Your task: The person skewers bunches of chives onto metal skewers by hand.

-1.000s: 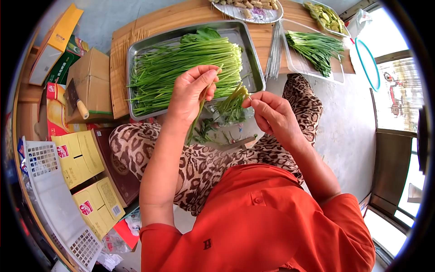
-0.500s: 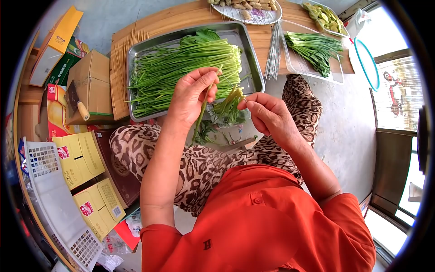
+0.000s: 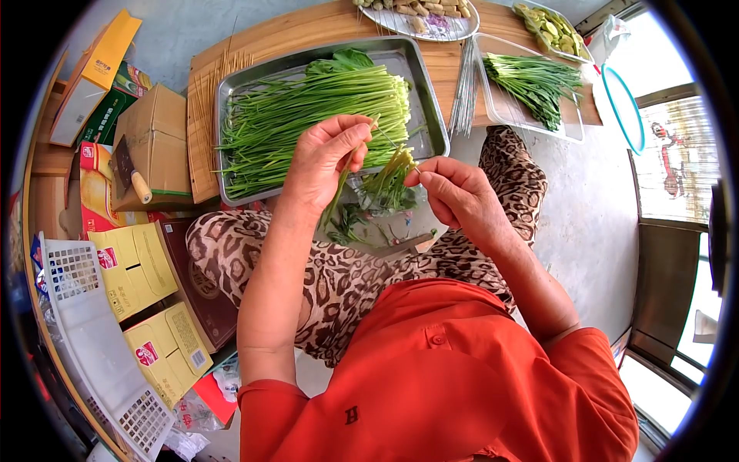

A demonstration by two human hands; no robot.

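Observation:
My left hand (image 3: 331, 158) is closed round thin green stems (image 3: 337, 202), whose pale ends stick out above the thumb. My right hand (image 3: 454, 189) pinches one end of a thin skewer; its tip is at the fingertips. Bunched greens (image 3: 391, 181) hang on the skewer between my hands, and its other end points toward my left hand. Behind my hands, a metal tray (image 3: 436, 115) holds a large pile of long green stems (image 3: 331, 108). Loose leaves (image 3: 350, 223) and a knife (image 3: 408, 244) lie below the hands.
The wooden table (image 3: 308, 27) bears a plate of rolls (image 3: 419, 23), metal skewers (image 3: 464, 96), wooden skewers (image 3: 204, 123), a clear tray (image 3: 566, 131) with greens and a dish of green slices (image 3: 556, 31). Boxes (image 3: 154, 146), a cleaver (image 3: 131, 169) and a white basket (image 3: 92, 331) are at left.
My right hand has shifted slightly left, and the bunched greens on the skewer have moved left with it. My left hand stays nearly in place, still closed on the stems.

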